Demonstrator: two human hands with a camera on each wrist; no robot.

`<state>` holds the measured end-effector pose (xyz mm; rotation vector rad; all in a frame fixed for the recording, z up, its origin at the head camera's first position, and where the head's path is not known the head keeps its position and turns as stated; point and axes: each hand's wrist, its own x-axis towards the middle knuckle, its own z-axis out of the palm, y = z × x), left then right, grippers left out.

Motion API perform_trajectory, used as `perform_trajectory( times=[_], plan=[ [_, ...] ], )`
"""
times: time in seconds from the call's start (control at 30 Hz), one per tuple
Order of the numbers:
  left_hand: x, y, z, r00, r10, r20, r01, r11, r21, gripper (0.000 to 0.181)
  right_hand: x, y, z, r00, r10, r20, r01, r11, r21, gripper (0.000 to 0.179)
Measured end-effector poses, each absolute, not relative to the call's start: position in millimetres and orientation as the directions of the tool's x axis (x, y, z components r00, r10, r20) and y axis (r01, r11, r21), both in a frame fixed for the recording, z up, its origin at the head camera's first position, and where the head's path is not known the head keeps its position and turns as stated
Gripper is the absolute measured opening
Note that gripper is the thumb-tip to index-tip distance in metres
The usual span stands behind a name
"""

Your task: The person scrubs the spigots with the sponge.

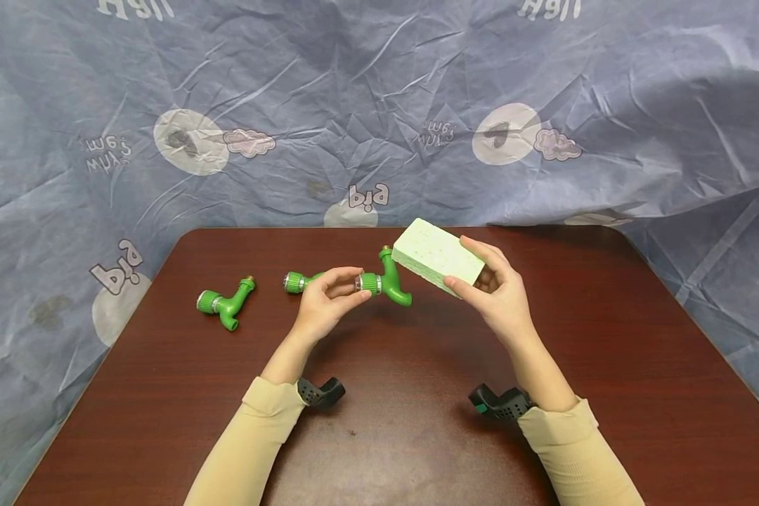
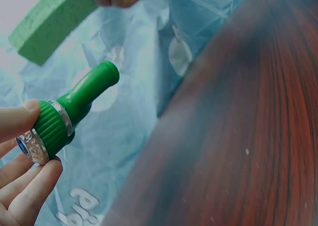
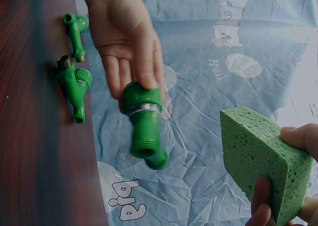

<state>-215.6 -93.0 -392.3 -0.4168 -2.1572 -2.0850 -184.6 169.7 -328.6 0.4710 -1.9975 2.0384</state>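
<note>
A green plastic faucet (image 1: 392, 281) is pinched by its ribbed knob between the thumb and fingers of my left hand (image 1: 327, 299). Its spout and threaded inlet point away from the palm, held above the table. My right hand (image 1: 502, 292) grips a light green sponge (image 1: 438, 254) at one end, thumb on the near side and fingers on the far edge. The porous face of the sponge (image 3: 258, 159) shows in the right wrist view. Faucet and sponge are close together in the head view; a gap between the faucet (image 2: 82, 97) and sponge shows in the left wrist view.
Two more green faucets lie on the dark red-brown table (image 1: 411, 393): one faucet (image 1: 224, 303) at the left, another faucet (image 1: 295, 282) partly hidden behind my left hand. A wrinkled blue-grey cloth (image 1: 367, 105) with printed figures hangs behind the table.
</note>
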Motion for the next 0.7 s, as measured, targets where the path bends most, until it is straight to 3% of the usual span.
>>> perform_trajectory(
  times=[0.43, 0.7],
  plan=[
    [-199, -81, -367, -0.932, 0.102, 0.347, 0.338, -0.098, 0.936, 0.037, -180, 165, -329, -0.884, -0.178, 0.433, -0.450, 0.068, -0.891, 0.060],
    [-195, -79, -362, -0.917, 0.102, 0.385, 0.368, -0.153, 0.917, 0.038, -182, 162, -334, -0.869, -0.212, 0.447, -0.467, 0.048, -0.883, 0.060]
  ],
)
